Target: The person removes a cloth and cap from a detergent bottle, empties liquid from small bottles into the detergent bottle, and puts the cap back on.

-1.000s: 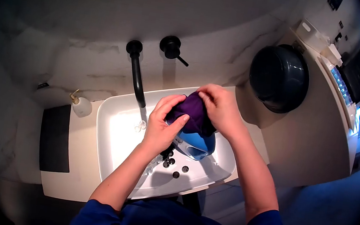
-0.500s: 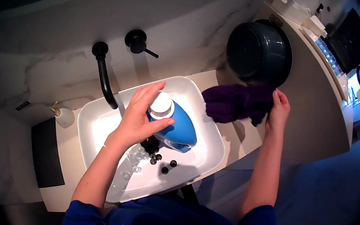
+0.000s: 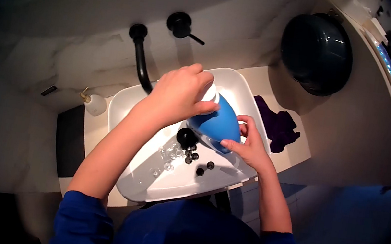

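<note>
A blue bottle point(image 3: 220, 119) with a white cap point(image 3: 210, 93) is tilted over the white sink point(image 3: 186, 188). My left hand point(image 3: 182, 93) is wrapped round the cap at its top. Lower down, my right hand point(image 3: 251, 144) grips the bottle's base from the right side. Clear glass-like pieces point(image 3: 170, 153), several small dark round pieces point(image 3: 195, 156) and a larger black round object point(image 3: 186, 137) lie in the sink below the bottle. The purple cloth point(image 3: 278, 125) rests crumpled on the counter, right of the sink, touched by neither hand.
A black spout point(image 3: 140, 60) and lever point(image 3: 180, 25) come out of the wall behind the sink. On the left are a white soap dispenser point(image 3: 95, 104) and a dark mat point(image 3: 69, 142). A large dark basin point(image 3: 316, 54) leans at the back right.
The purple cloth has gone from my right hand onto the counter. My right hand has come to the bottle's base, and my left hand has closed over the cap.
</note>
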Tool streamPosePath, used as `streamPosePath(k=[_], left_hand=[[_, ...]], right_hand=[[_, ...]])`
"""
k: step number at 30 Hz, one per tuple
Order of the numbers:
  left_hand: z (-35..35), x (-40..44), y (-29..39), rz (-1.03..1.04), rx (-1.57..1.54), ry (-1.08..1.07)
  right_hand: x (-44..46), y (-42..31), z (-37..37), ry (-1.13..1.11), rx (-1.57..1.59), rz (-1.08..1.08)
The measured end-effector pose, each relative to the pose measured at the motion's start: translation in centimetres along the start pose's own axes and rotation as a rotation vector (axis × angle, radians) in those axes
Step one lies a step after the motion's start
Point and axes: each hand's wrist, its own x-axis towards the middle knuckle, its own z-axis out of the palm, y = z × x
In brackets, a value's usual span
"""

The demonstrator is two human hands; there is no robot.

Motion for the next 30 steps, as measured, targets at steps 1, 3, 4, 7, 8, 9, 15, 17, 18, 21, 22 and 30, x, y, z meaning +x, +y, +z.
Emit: streamPosePath(k=[1, 3, 4, 7, 8, 9, 15, 17, 18, 21, 22, 30], left_hand=[[0.1, 0.3, 0.3, -0.018, 0.004, -0.002], [-0.5, 0.8, 1.6, -0.258, 0.098, -0.13], [-0.5, 0.9, 1.5, -0.261, 0.145, -0.15], [-0.4, 0.2, 1.5, -0.102, 0.232, -0.034], [-1.0, 0.0, 1.4, -0.002, 0.236, -0.089], [-0.8, -0.1, 1.1, -0.01, 0.239, -0.09], [-1.0, 0.5, 1.7, -0.081, 0.188, -0.206], [-1.4, 1.2, 2.1, -0.19, 0.182, -0.194], [-1.5, 1.2, 2.3, -0.292, 0.172, -0.185], [-2.3, 0.2, 2.3, -0.391, 0.131, -0.05], [-2.1, -0.8, 1.3, -0.355, 0.062, 0.112], [-3.4, -14.9, -4.0, -0.733, -0.904, 0.45]], right_hand=[[0.2, 0.0, 0.3, -0.018, 0.004, 0.002], [0.4, 0.1, 0.4, -0.001, 0.121, 0.03], [0.6, 0.7, 0.2, -0.016, 0.061, 0.05], [0.6, 1.6, -0.1, -0.036, 0.12, 0.137], [0.5, 1.5, 0.0, -0.032, 0.147, 0.152], [0.5, 1.6, 0.0, -0.041, 0.149, 0.152], [0.5, 1.8, 0.1, -0.061, 0.17, 0.16], [0.4, 1.6, 0.3, -0.066, 0.165, 0.158], [0.4, 1.5, 0.2, -0.063, 0.16, 0.159], [0.5, 2.1, 0.2, -0.058, 0.144, 0.146], [0.5, 2.1, 0.3, -0.06, 0.157, 0.145], [0.4, 2.2, 0.4, -0.014, 0.175, 0.101]])
